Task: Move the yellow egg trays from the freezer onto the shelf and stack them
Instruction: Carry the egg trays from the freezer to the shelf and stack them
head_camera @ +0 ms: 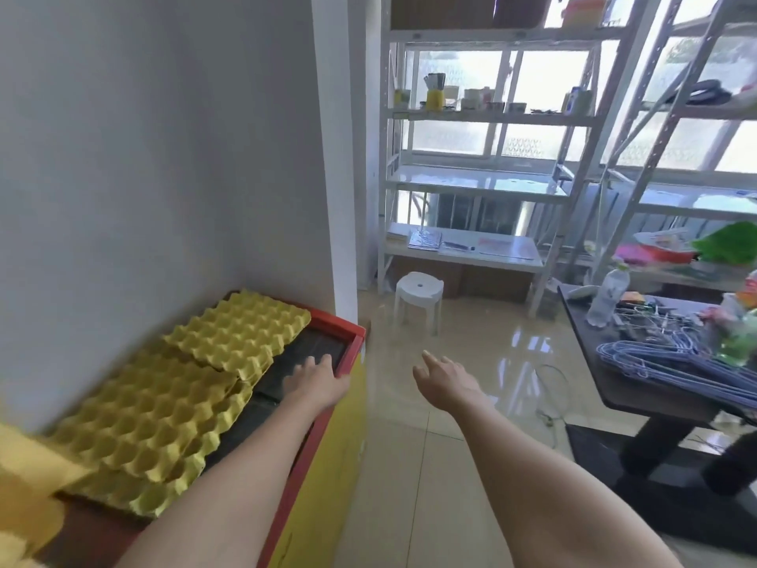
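Yellow egg trays lie on the red-rimmed freezer [348, 356] against the left wall. One tray [237, 334] sits at the far end, and a larger overlapping pile [151, 420] lies nearer me. My left hand [315, 381] is stretched over the dark freezer lid just right of the far tray, fingers spread and holding nothing. Over the tiled floor beyond the freezer's right side, my right hand [444, 381] hovers open and empty. A white metal shelf unit [463, 182] stands across the room by the window.
A white stool [418, 293] stands on the floor before the shelf unit. A dark table [639, 387] at right carries a water bottle [608, 297], wire hangers [676, 362] and clutter. A second rack [688, 157] rises behind it. Cables lie on the floor near the table.
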